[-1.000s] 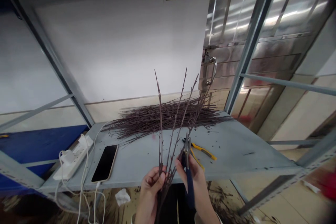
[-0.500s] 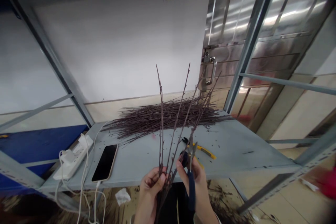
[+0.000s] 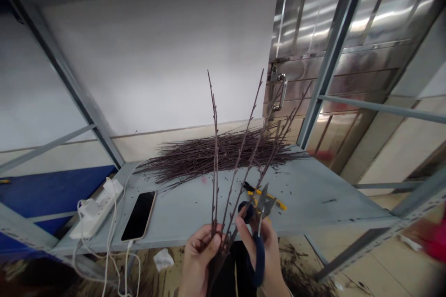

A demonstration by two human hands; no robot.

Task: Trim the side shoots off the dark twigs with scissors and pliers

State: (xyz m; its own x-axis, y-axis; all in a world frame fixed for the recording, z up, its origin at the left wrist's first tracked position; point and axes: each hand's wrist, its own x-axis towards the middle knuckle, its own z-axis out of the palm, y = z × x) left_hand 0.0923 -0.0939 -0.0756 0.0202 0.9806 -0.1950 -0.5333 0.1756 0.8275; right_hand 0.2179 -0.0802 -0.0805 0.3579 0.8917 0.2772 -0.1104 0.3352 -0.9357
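Above the near edge of a grey steel worktop (image 3: 313,195), the person's left hand (image 3: 200,253) held a small bunch of thin dark twigs (image 3: 215,162), its grip clenched around their lower stems, with the lower ends running down out of view. The twigs fanned upward and toward the right, their budded tips standing against the white wall (image 3: 139,55). The right hand (image 3: 265,253) had a firm grip on blue-handled scissors (image 3: 258,260), with the blades (image 3: 263,202) spread open and pointing upward. They stood close beside the rightmost stems, but I could not tell whether either blade touched a twig. Farther along the worktop, a long heap of similar twigs (image 3: 216,155) lay side by side, running left to right, with small dark scraps scattered around it. Yellow-handled pliers (image 3: 271,198) lay just behind the open blades. Toward the left, a black smartphone (image 3: 138,216) lay face up with a white charging cable (image 3: 128,264) at its near end, just beside a white power strip (image 3: 96,209) carrying plugged-in adapters. Below the worktop, a crumpled tissue (image 3: 163,260) and a scatter of twig scraps (image 3: 296,269) lay on the floor. At the far right stood a stainless steel door (image 3: 306,32) with a curved handle (image 3: 281,93).
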